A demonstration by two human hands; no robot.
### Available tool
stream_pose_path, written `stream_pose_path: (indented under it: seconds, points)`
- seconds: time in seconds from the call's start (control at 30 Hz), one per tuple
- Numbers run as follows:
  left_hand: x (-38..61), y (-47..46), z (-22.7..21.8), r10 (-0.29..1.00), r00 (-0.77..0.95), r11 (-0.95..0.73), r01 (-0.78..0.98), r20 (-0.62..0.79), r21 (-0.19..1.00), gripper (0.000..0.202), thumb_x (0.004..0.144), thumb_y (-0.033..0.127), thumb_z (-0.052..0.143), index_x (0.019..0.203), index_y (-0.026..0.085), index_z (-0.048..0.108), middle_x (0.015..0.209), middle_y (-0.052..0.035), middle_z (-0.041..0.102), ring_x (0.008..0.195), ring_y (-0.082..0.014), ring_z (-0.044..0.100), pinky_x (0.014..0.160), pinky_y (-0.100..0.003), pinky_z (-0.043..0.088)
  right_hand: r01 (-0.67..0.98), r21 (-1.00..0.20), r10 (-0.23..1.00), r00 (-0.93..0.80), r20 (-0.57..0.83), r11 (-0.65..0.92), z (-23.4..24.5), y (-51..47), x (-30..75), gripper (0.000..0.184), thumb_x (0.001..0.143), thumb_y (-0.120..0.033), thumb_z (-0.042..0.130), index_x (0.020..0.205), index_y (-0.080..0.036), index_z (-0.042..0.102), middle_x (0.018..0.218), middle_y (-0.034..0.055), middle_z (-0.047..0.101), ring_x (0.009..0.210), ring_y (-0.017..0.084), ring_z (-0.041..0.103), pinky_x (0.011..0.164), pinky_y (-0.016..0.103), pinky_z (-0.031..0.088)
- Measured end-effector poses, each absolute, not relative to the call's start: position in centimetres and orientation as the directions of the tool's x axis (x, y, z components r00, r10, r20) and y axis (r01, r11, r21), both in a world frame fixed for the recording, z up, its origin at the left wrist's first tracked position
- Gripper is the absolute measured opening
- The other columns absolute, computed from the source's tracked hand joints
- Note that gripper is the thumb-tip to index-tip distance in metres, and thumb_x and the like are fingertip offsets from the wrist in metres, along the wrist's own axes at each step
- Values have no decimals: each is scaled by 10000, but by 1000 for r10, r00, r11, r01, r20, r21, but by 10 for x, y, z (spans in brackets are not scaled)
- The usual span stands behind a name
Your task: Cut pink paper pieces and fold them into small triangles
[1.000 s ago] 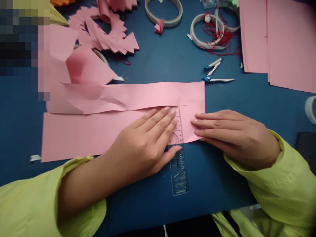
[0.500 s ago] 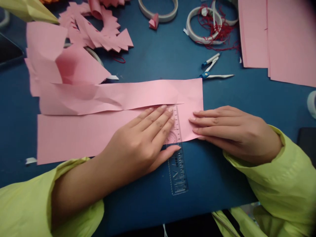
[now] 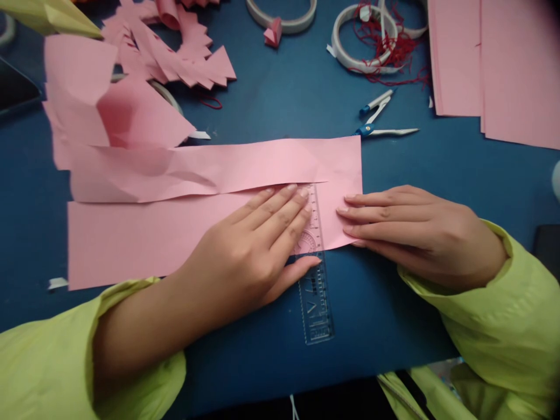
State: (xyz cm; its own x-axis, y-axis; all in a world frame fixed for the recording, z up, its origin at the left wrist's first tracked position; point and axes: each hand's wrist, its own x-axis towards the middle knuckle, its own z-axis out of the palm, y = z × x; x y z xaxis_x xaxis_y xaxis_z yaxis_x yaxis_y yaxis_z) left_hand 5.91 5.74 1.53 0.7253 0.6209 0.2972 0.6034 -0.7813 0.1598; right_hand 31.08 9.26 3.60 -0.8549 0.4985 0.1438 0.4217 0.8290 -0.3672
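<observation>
A pink paper strip (image 3: pixel 131 242) lies across the middle, with a slit parting its upper and lower lengths; they stay joined at the right end. My left hand (image 3: pixel 258 248) lies flat on it, fingers stretched out, pressing a clear plastic ruler (image 3: pixel 317 309) against the paper. The ruler stands crosswise, its lower half sticking out past the paper's near edge. My right hand (image 3: pixel 406 233) holds the strip's right end, fingers on top and the lowest digit at the slightly lifted near corner. Its thumb is mostly hidden.
Behind the strip lie a pair of compasses (image 3: pixel 376 125), tape rolls (image 3: pixel 284 26) and tangled red thread (image 3: pixel 400 52). Pink sheets (image 3: pixel 520 76) are stacked at the far right. A folded pink paper ring (image 3: pixel 192 41) and curled pink paper (image 3: pixel 79 87) sit at the left.
The view has shifted very slightly. Both hands, the ruler and the paper keep nearly the same places.
</observation>
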Motion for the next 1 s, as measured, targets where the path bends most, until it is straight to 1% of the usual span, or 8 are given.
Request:
stream_pose_path:
  seconds: [0.27,0.33,0.53,0.67,0.8,0.9,1.0]
  points:
    - [60,58,16,619,728,-782,605,295,149,466,912,355,527,1208,-1,581,1275,-204,562,1200,-321,539,999,-452,495,389,-384,478,-863,167,837,34,96,314,193,910,-155,517,1028,-173,668,1115,56,691,1112,227,622,820,378,535]
    - [60,58,16,620,728,-782,606,291,147,461,910,350,530,1202,-4,584,1270,-207,566,1198,-324,541,998,-455,494,370,-417,474,-863,178,830,31,99,315,174,893,-155,546,1002,-172,681,1101,61,696,1102,223,629,830,367,542]
    - [60,57,17,614,731,-785,606,297,129,451,908,340,535,1194,-4,589,1261,-207,573,1187,-322,550,989,-451,500,290,-584,511,-820,257,758,21,112,318,114,845,-162,611,893,-190,710,1013,54,727,1036,188,659,892,331,550]
    - [60,58,17,605,738,-791,602,300,115,464,911,357,530,1193,-7,590,1254,-209,577,1174,-323,562,974,-445,512,271,-629,514,-823,240,729,19,116,318,98,824,-183,644,879,-213,720,998,38,732,1016,181,665,894,330,553]
    - [61,57,16,606,735,-789,604,305,112,464,919,358,519,1190,-11,590,1256,-212,575,1178,-325,558,983,-448,504,260,-659,535,-805,256,706,19,115,317,74,815,-191,662,856,-195,723,979,59,736,1000,180,669,894,313,542]
    - [61,56,15,602,736,-791,603,309,104,467,925,363,507,1187,-16,590,1256,-216,575,1179,-328,558,986,-453,500,289,-684,572,-788,228,670,22,114,313,82,836,-191,641,853,-208,719,967,43,739,969,161,670,879,308,529]
    - [60,56,15,593,745,-797,598,305,87,492,929,383,495,1195,-21,580,1262,-225,567,1186,-334,551,985,-460,499,340,-687,604,-776,182,643,25,115,306,96,850,-207,623,862,-223,716,936,20,741,889,146,668,836,308,521]
